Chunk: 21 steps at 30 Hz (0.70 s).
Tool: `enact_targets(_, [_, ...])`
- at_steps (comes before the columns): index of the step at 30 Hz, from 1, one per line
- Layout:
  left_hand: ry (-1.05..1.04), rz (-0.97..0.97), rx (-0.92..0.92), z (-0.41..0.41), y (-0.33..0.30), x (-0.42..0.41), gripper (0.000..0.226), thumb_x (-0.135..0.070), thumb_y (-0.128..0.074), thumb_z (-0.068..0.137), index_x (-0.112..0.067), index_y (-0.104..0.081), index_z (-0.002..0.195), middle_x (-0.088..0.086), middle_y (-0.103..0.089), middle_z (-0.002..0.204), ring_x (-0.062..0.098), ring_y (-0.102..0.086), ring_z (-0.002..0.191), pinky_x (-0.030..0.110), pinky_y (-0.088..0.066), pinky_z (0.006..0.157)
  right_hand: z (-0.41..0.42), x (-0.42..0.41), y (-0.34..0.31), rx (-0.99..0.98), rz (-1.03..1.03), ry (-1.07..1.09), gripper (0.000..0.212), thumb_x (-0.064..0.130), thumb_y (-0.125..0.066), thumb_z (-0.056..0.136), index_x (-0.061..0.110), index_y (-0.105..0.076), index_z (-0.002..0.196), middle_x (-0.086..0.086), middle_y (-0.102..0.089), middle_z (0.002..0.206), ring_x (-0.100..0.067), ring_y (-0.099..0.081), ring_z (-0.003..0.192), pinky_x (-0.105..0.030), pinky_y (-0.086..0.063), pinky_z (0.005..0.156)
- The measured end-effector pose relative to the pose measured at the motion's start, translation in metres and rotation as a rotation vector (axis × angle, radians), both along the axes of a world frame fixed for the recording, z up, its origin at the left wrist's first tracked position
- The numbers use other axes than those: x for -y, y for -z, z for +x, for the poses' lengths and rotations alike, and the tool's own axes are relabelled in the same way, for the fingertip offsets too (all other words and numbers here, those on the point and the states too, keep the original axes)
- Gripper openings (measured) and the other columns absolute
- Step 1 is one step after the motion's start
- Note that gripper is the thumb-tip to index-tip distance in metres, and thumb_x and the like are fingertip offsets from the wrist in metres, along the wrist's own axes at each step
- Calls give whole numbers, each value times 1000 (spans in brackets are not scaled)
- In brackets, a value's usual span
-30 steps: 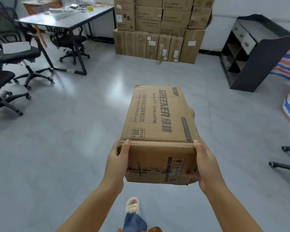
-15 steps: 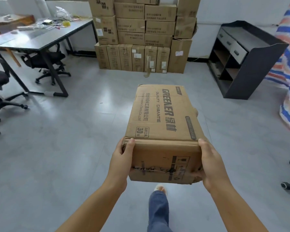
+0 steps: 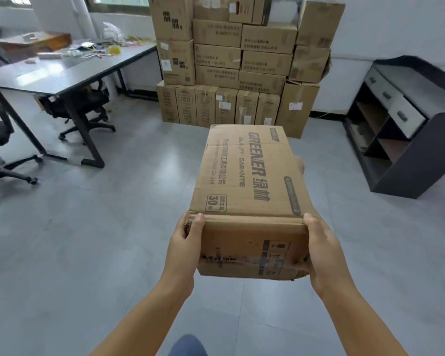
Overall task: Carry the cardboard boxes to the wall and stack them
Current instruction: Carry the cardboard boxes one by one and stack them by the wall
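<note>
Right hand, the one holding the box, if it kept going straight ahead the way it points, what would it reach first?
The right hand grips the carried cardboard box and points toward the stacked boxes at the wall. Only bare floor shows between, so the stack's lower rows likely come first; depth is hard to judge.

both hands (image 3: 184,249) curled, arms outstretched

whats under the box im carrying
Under the cardboard box only the grey floor shows around it, plus a knee below. Both hands' fingers curl beneath, mostly hidden; its underside cannot be seen.
</note>
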State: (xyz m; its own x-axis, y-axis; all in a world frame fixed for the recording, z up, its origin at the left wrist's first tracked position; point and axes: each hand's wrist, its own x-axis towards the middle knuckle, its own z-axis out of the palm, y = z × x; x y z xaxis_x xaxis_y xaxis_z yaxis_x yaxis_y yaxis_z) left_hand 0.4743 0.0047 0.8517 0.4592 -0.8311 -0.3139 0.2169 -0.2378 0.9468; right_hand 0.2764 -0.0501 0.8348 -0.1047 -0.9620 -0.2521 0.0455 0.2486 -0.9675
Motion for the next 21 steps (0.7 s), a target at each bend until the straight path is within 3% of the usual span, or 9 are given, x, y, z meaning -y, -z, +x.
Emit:
enact_targets(6, [54, 70, -26, 4, 21, 119, 16, -35, -45, 98, -35, -56, 109, -16, -56, 100, 1, -51, 91, 38, -52, 79, 4, 104, 22, -31, 49, 50, 27, 43, -38, 98, 47, -61, 111, 8, -65, 111, -16, -61, 105, -55, -54, 85])
enact_targets(10, [84, 84, -20, 20, 34, 215, 29, -37, -45, 98, -29, -54, 125, -15, -57, 104, 4, -53, 97, 42, -51, 88, 18, 188, 30, -27, 59, 93, 25, 41, -38, 99, 49, -61, 105, 9, -65, 108, -12, -61, 101, -53, -54, 85])
enact_targets(17, [203, 41, -9, 48, 12, 397, 19, -35, -47, 97, -35, -56, 114, -16, -61, 105, 1, -55, 96, 35, -51, 79, 43, 349, 17, -6, 17, 177, 30, 45, -36, 98, 49, -61, 114, 8, -68, 110, -16, -62, 106, -55, -55, 84])
enact_targets(21, [237, 39, 0, 46, 11, 482, 14, -35, -47, 97, -38, -58, 105, -16, -62, 104, 2, -57, 96, 40, -52, 85, 41, 422, 17, -10, 14, 225, 30, 44, -37, 98, 46, -61, 116, 6, -67, 109, -16, -62, 105, -54, -55, 84])
